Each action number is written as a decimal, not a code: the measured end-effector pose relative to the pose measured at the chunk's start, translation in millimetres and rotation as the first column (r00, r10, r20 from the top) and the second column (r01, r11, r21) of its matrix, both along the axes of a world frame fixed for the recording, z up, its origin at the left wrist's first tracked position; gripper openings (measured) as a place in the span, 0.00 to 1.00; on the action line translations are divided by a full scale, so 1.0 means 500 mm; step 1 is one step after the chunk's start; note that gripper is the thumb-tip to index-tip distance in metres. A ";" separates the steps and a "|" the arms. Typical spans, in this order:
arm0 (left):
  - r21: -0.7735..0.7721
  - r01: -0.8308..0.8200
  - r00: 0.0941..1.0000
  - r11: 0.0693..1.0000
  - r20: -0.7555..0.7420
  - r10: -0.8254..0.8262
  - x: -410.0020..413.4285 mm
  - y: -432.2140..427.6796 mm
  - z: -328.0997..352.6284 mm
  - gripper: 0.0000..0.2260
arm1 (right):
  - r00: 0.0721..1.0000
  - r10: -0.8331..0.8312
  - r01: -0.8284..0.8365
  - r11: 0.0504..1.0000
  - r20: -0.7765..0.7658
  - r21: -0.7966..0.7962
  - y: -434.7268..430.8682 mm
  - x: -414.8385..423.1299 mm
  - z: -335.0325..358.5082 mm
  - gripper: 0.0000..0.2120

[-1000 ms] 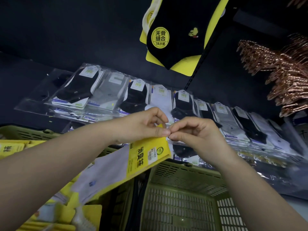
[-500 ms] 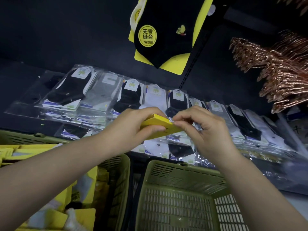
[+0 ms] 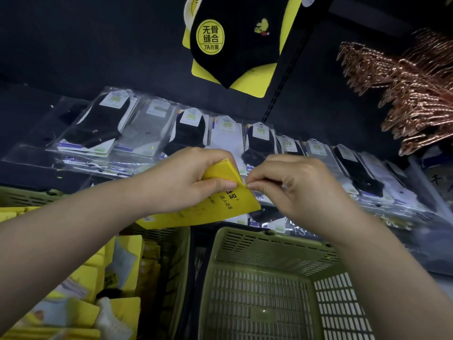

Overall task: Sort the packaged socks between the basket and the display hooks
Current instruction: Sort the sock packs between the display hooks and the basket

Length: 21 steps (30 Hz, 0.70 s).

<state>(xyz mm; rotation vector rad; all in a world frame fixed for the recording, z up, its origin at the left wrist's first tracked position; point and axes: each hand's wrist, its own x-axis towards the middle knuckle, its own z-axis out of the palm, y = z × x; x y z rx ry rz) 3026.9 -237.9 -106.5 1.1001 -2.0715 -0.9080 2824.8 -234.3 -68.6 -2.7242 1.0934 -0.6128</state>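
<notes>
My left hand (image 3: 181, 182) grips a yellow card sock pack (image 3: 215, 207) near its top, thumb on the printed face. My right hand (image 3: 289, 190) pinches the pack's top corner beside the left thumb. Both hands are held above two green baskets. The right basket (image 3: 264, 249) shows a bare mesh floor. The left basket (image 3: 174, 253) holds several yellow sock packs (image 3: 83, 312). High on the dark wall hangs a black sock on a yellow card (image 3: 232, 42). A row of clear-bagged socks (image 3: 186, 128) lies along the shelf behind my hands.
A bundle of copper-coloured hangers (image 3: 411, 94) sticks out at the upper right. A slotted black upright (image 3: 282, 82) runs down the wall behind the hanging sock. More bagged socks (image 3: 362, 173) stretch to the right along the shelf.
The yellow pack has been lifted and turned: its white sock side faced me a second ago, and now its plain printed back faces me. Both hands stayed together at its top.
</notes>
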 end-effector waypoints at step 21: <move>0.210 0.179 0.977 0.961 -0.153 -0.148 0.032 -0.006 0.019 0.17 | 0.996 0.069 -0.070 0.997 0.049 0.021 0.017 0.029 -0.017 0.04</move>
